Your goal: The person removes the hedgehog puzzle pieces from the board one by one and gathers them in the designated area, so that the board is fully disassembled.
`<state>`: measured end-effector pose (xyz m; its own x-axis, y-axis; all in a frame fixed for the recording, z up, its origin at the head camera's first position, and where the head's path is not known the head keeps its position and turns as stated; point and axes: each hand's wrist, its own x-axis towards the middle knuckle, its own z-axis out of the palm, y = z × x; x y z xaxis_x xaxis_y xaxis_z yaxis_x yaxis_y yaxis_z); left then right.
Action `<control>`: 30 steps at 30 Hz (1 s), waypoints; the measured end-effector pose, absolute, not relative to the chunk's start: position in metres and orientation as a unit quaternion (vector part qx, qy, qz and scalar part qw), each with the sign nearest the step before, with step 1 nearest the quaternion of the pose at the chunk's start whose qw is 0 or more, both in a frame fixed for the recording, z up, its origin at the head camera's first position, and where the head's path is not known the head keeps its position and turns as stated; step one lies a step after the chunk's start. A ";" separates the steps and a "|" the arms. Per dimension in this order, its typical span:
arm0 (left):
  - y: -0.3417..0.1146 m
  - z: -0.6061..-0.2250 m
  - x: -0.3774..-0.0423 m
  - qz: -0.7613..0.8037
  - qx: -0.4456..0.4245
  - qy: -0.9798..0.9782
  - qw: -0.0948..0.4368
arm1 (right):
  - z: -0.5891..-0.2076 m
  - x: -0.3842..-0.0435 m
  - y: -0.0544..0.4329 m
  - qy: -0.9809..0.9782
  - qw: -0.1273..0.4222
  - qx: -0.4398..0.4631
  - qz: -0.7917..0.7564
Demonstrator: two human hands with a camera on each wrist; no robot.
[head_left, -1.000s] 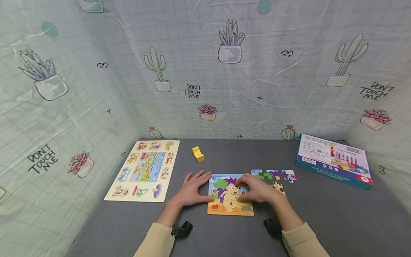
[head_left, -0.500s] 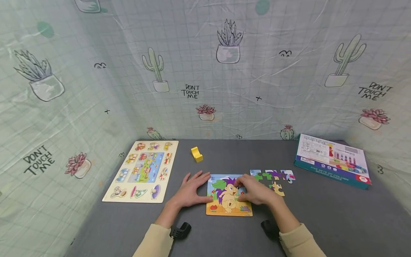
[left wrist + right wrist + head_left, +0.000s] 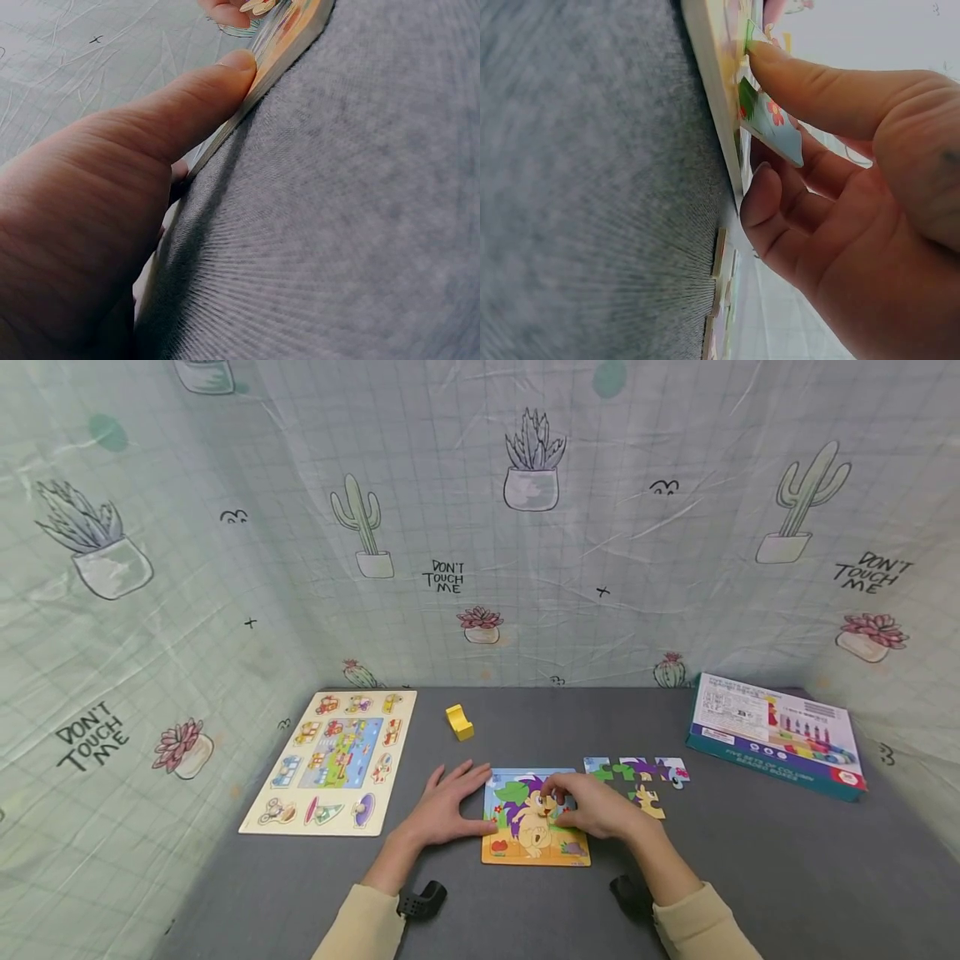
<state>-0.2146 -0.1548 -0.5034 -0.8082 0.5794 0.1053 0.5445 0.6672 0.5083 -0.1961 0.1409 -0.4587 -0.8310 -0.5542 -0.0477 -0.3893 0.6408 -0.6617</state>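
Far left we have a cream puzzle board (image 3: 322,830), vehicle pieces ringed round a bright central picture, flat on the gray bench (image 3: 510,910). Next a small yellow block (image 3: 460,723), toward the back. Then the left hand (image 3: 444,810), fingers spread, thumb on the left rim of the hedgehog tray (image 3: 525,861). We put that tray mid-bench in front of the person, lying flat, hedgehog jigsaw pieces inside its frame. Right hand (image 3: 596,806) reaches over the tray's right side, thumb and fingers pinching a light-blue piece (image 3: 784,135) with a red flower, tilted up against the tray's face; whether any of it is seated, we can't tell. Loose pieces (image 3: 637,770) sit right of the tray, mostly in a row, one tan-yellow piece (image 3: 649,803) nearer the forearm. Far right we get a teal-sided box (image 3: 776,735), lid face printed, contents hidden

Edges: tray's left rim is under our left thumb, right rim partly behind the right hand, front rim in full view. Loose pieces lie near the tray's right rim, box well apart from both. For moving, we see gray bench between the forearms, behind the tray up to the curtain (image 3: 555,610), and below the box
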 end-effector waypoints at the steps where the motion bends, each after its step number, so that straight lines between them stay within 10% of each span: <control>1: -0.155 -0.504 -0.215 0.268 0.309 0.912 0.032 | -0.459 -0.196 0.141 0.898 0.125 -0.259 -0.333; 30: -0.154 -0.503 -0.214 0.263 0.306 0.914 0.034 | -0.446 -0.204 0.186 0.883 0.064 -0.210 -0.414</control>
<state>-0.2137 -0.1542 -0.5025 -0.8105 0.5772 0.0996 0.5418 0.6742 0.5019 -0.2039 0.1860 -0.4458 -0.9040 -0.4232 0.0610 -0.3176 0.5691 -0.7584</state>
